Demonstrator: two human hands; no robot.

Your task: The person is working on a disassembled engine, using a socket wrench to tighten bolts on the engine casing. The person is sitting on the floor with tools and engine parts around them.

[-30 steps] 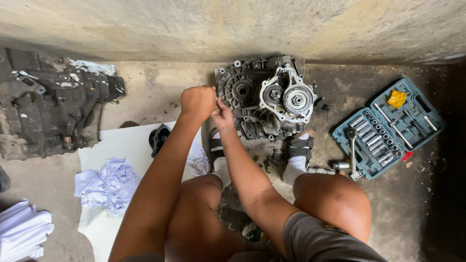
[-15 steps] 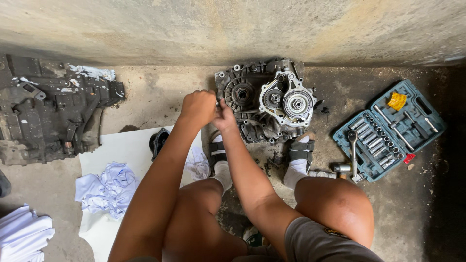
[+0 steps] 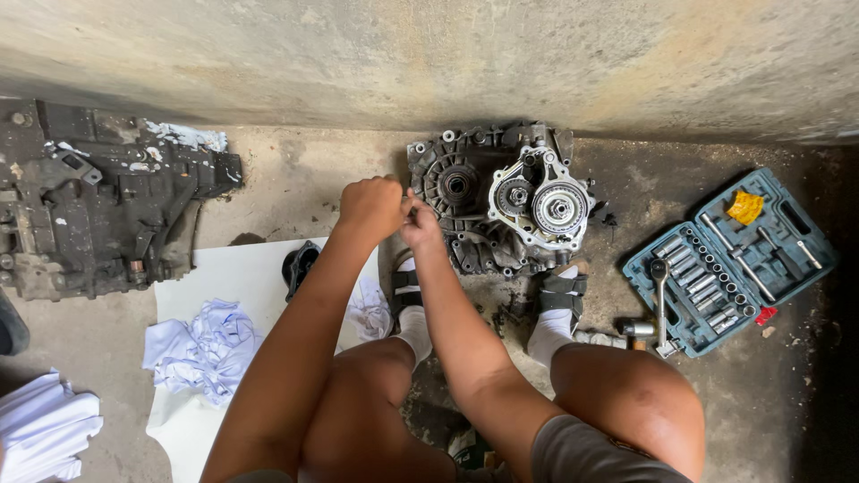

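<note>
Hands (image 3: 394,207) lower, beside gearbox (image 3: 501,201)

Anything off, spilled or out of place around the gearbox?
Yes. A ratchet lies across the open socket set case instead of in its slot. Crumpled white cloth is strewn on the white sheet. Dark, oily-looking stains mark the floor by the gearbox housing.

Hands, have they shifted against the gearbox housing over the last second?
No. The left hand and right hand stay closed together at the left edge of the gearbox housing, as before. Only the camera view drifted slightly.
</note>
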